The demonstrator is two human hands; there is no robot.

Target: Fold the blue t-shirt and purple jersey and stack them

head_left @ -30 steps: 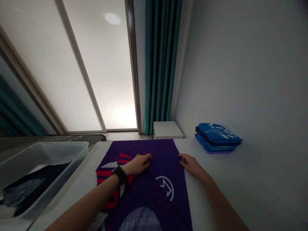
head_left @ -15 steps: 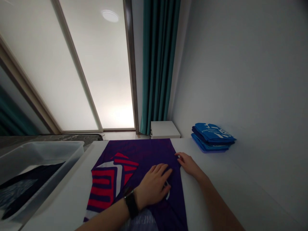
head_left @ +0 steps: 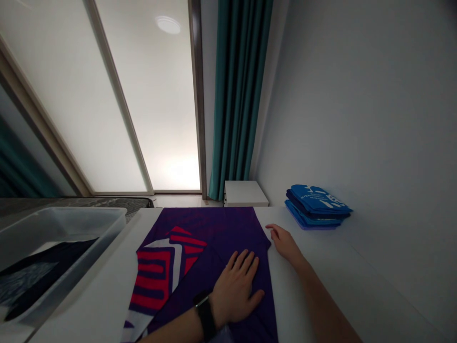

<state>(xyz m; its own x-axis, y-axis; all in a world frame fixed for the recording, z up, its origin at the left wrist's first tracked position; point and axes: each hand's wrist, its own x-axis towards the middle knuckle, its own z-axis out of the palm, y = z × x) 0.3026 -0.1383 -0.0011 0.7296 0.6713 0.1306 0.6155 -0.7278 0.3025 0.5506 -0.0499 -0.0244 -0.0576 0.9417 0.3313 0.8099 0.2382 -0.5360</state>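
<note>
A purple jersey with a red, white and purple striped sleeve lies spread on the white table. My left hand, a dark watch on its wrist, lies flat and open on the purple cloth near its right side. My right hand rests at the jersey's right edge, fingers stretched out and touching the fabric and the table.
A stack of folded blue shirts sits at the back right against the wall. A clear plastic bin with dark clothes stands at the left. A small white cabinet and teal curtain stand beyond the table.
My left hand slid from the jersey's middle toward me and to the right, pressing flat on the cloth. The striped sleeve is now uncovered. My right hand stayed at the right edge.
</note>
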